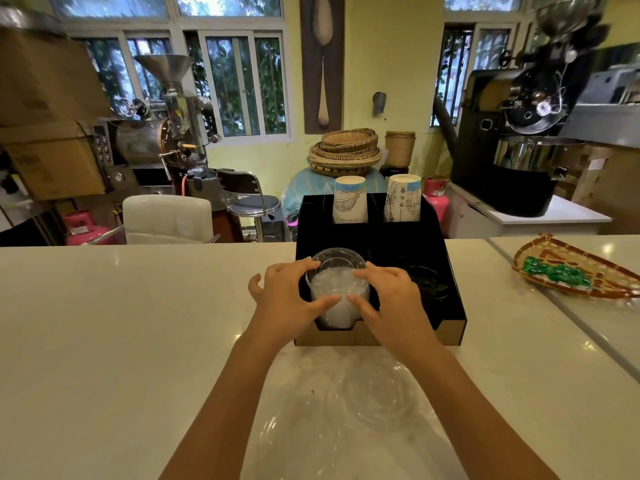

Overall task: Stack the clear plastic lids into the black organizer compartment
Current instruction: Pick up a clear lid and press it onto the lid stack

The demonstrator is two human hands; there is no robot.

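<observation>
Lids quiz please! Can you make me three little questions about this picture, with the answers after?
1. True or false: the stack of clear lids sits in the front-left compartment of the black organizer.
2. How many paper cup stacks stand at the organizer's back? A) one B) two C) four
3. What lies on the counter near the person, in front of the organizer?

Key: 1. True; the left hand and right hand are both around it. 2. B. 3. A crumpled clear plastic wrapper.

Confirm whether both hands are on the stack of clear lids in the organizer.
Yes: the left hand and right hand clasp the clear lids in the black organizer.
</observation>
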